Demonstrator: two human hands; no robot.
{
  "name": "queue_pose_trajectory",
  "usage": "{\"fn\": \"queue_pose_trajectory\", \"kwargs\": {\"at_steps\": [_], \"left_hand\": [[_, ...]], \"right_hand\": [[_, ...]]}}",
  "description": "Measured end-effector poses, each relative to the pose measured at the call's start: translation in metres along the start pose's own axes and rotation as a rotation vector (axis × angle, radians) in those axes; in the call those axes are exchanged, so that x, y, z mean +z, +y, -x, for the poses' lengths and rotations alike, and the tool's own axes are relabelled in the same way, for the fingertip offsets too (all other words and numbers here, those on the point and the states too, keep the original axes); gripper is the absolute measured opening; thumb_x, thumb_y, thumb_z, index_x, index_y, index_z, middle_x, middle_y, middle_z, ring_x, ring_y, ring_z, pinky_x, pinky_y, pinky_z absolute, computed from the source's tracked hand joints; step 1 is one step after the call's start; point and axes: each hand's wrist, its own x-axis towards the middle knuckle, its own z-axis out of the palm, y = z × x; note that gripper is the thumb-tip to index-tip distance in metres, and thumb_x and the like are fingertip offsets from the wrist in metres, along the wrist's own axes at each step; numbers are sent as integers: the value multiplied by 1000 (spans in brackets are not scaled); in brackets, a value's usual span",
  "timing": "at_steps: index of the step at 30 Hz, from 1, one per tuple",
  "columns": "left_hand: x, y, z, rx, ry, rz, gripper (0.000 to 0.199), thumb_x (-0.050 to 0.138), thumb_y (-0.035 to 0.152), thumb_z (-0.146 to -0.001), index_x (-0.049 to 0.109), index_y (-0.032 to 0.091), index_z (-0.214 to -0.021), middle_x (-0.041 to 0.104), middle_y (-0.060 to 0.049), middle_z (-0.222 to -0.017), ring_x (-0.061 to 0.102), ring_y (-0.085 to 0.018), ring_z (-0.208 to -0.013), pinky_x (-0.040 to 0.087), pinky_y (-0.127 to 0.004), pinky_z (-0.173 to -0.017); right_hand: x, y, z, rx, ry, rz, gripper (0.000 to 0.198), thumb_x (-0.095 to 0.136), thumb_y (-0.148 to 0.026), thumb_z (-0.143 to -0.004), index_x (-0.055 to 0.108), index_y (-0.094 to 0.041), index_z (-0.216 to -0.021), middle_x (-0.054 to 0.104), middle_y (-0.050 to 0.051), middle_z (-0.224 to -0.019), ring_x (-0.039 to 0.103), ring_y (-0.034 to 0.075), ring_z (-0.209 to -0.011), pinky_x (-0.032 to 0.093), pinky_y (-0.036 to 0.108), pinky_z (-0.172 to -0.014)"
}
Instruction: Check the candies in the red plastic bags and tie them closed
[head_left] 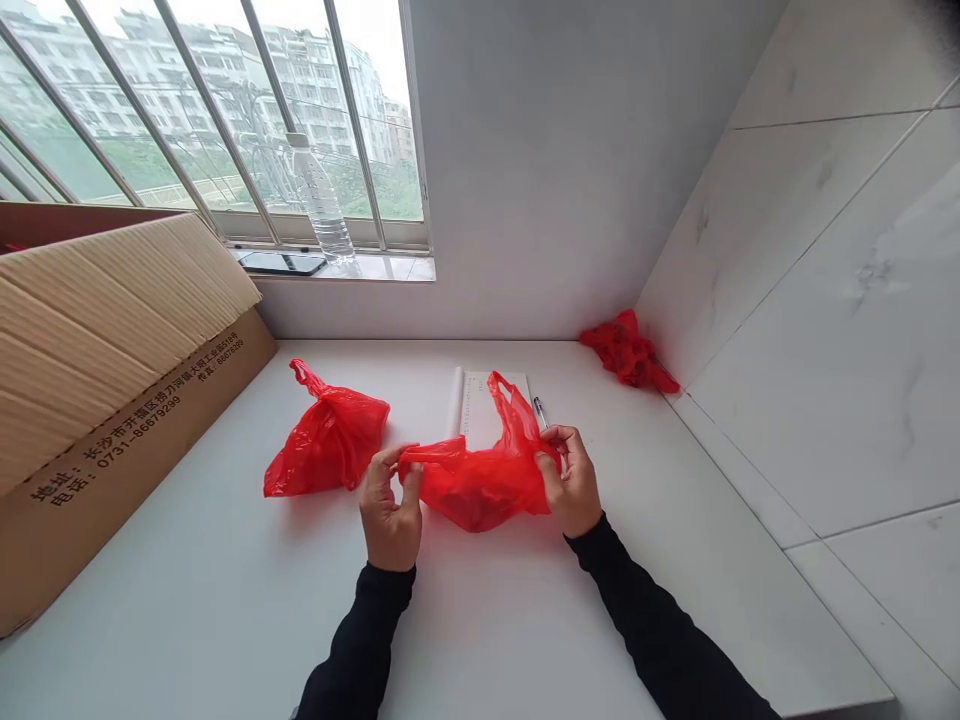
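A translucent bright-red plastic carrier bag was held over the middle of the white tabletop; contact beneath could not be told. Its film was pinched at 9 o'clock by the fingers of the left hand and at 3 o'clock by those of the right hand, presumably so that it was kept spread. A second red plastic bag, bunched at its top, was placed apart toward 10 o'clock, apparently leaving room. Held bag: crinkled, sagging, one handle loop raised near 1 o'clock.
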Motion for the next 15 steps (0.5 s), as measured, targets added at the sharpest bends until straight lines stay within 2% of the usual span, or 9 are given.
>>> {"fn": "queue_pose_trajectory", "kwargs": {"at_steps": [3, 6, 8, 10, 12, 13, 15], "left_hand": [[-3, 12, -2, 32, -59, 15, 31, 69, 32, -88, 64, 24, -117, 66, -5, -107, 62, -22, -100, 49, -38, -92], [-8, 28, -6, 85, -48, -2, 22, 73, 29, -84, 69, 25, -106, 63, -4, -103, 60, -22, -100, 47, -37, -93], [-13, 41, -7, 139, 14, -48, 17, 74, 26, -82, 73, 26, -99, 58, -3, -101, 58, -20, -97, 47, -36, -90], [-19, 57, -6, 155, 43, -107, 18, 74, 23, -81, 77, 29, -98, 55, -2, -91, 56, -18, -85, 47, -33, -81], [-28, 73, -2, 31, 19, -105, 22, 71, 25, -83, 78, 30, -104, 57, -1, -81, 54, -16, -74, 47, -31, -72], [-32, 80, 0, -84, -1, -64, 23, 70, 28, -84, 77, 31, -107, 60, 0, -77, 55, -16, -70, 47, -30, -68], [-42, 93, 2, -307, -29, 101, 21, 70, 35, -85, 76, 30, -105, 66, -1, -74, 59, -17, -70, 49, -30, -66]], "right_hand": [[-1, -17, -8, -37, -106, 57, 34, 56, -33, -88, 53, -20, -119, 61, 7, -107, 58, 23, -101, 48, 42, -94], [-9, -47, -31, -135, -205, 204, 54, 65, -38, -85, 49, -22, -134, 59, 8, -122, 52, 25, -115, 41, 45, -104], [-17, -68, -51, -178, -434, 267, 62, 69, -40, -83, 49, -23, -139, 62, 7, -119, 53, 24, -113, 42, 43, -102], [-27, -85, -69, -139, -730, 276, 59, 70, -41, -84, 54, -22, -138, 67, 3, -100, 59, 20, -95, 46, 37, -90], [-37, -95, -81, -87, -894, 237, 40, 66, -38, -88, 64, -21, -125, 66, -1, -81, 58, 16, -76, 47, 31, -77], [-42, -98, -84, -74, -909, 222, 29, 64, -35, -90, 69, -21, -115, 64, -2, -75, 56, 14, -70, 45, 28, -72], [-52, -100, -88, -71, -854, 230, 16, 61, -30, -91, 73, -21, -97, 62, -3, -70, 53, 12, -65, 43, 26, -66]]}}
